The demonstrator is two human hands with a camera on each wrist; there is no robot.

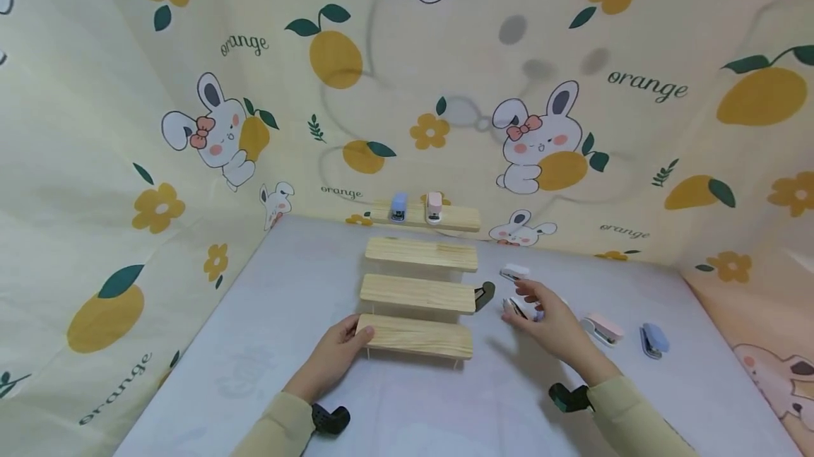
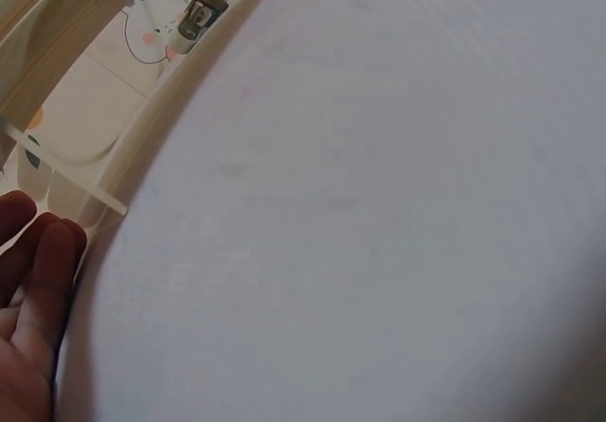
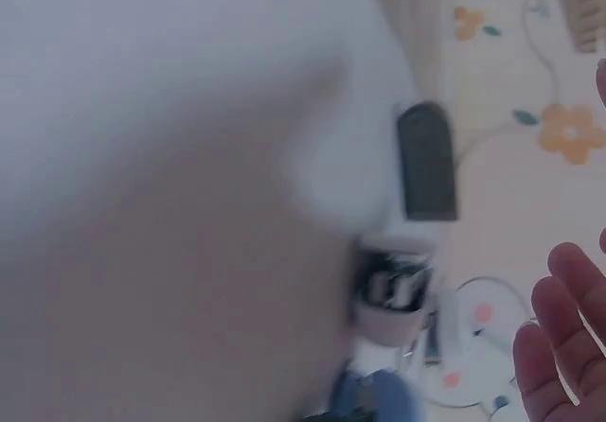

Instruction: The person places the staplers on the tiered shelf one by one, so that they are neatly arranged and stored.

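My left hand (image 1: pixel 337 351) grips the left end of the front board of a tiered wooden stand (image 1: pixel 416 337), its thumb on top. My right hand (image 1: pixel 552 321) hovers beside a small white stapler (image 1: pixel 514 309), its relaxed fingers (image 3: pixel 559 337) apart and holding nothing in the right wrist view. A blue stapler (image 1: pixel 538 315) is mostly hidden behind that hand. Another white stapler (image 1: pixel 514 272) lies farther back. At the right end of a middle board is a dark, rounded, stapler-like piece (image 1: pixel 486 294). The top board carries a blue stapler (image 1: pixel 398 207) and a pink stapler (image 1: pixel 434 208).
To the right of my right hand, a pink stapler (image 1: pixel 603 329) and a blue stapler (image 1: pixel 653 340) lie on the white tabletop (image 1: pixel 267 316). Printed cloth (image 1: pixel 407 104) with rabbits and oranges walls in the back and sides.
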